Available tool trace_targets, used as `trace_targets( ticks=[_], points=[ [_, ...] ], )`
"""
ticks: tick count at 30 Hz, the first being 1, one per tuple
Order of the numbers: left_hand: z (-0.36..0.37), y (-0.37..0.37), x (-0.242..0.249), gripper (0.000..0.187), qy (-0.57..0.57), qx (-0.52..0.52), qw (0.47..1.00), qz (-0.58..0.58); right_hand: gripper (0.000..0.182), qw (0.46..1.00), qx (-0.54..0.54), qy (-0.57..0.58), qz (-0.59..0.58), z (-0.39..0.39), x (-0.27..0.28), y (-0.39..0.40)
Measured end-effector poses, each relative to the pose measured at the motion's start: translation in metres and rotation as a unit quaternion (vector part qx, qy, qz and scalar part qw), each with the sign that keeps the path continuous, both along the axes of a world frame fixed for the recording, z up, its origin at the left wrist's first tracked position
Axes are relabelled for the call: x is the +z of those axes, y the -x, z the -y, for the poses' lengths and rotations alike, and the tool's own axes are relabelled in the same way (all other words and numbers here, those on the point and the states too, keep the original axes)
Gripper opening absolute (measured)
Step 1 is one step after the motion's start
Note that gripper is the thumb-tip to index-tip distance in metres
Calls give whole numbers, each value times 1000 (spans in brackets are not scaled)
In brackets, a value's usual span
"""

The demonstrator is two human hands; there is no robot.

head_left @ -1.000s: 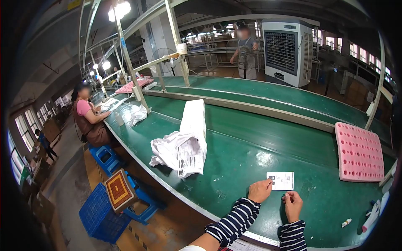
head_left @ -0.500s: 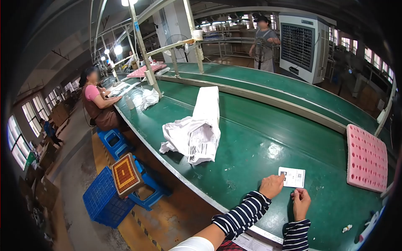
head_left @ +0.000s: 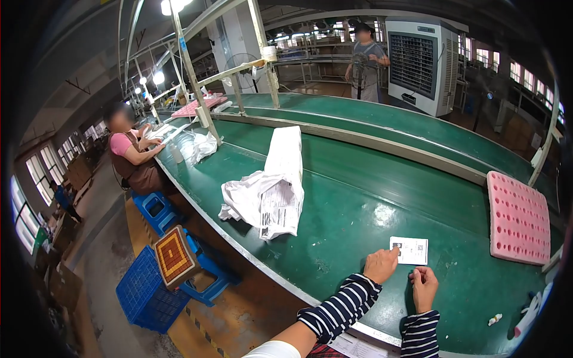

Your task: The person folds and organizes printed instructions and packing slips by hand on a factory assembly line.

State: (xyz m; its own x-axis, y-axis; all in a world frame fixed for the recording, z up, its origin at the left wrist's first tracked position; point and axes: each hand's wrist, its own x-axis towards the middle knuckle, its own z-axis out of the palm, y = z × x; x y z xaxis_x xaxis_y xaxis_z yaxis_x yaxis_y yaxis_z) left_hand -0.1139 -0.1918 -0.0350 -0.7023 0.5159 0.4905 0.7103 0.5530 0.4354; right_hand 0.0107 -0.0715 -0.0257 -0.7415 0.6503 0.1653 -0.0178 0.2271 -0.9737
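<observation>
A small white printed card (head_left: 412, 252), with a dark picture and a square code on it, is over the green belt in front of me. My left hand (head_left: 381, 265) has its fingers closed at the card's left edge, with a fingertip over the printed face. Just below the card's lower right edge is my right hand (head_left: 424, 289), its fingers curled and thumb drawn in. Whether anything is between those fingertips is too small to make out. Striped sleeves cover both forearms.
A crumpled white bag (head_left: 280, 185) lies mid-belt (head_left: 352, 173). A pink foam block with holes (head_left: 519, 218) leans at the right. A seated person (head_left: 134, 149) works on the left; another person (head_left: 364, 62) stands beyond the belt. Blue stools and a blue crate (head_left: 152, 292) stand left of the belt.
The whole view has shifted slightly, so things sit a little further left. Both hands and the card keep nearly the same arrangement.
</observation>
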Motion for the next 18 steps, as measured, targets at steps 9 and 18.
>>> trace_targets(
  ticks=[9,18],
  points=[
    [-1,0,-1,14,11,6,1000,-9,9,1000,1,-8,10,1,1,0],
    [4,-3,17,13,9,-29,998,-55,9,1000,1,-14,14,1,-1,0]
  ],
)
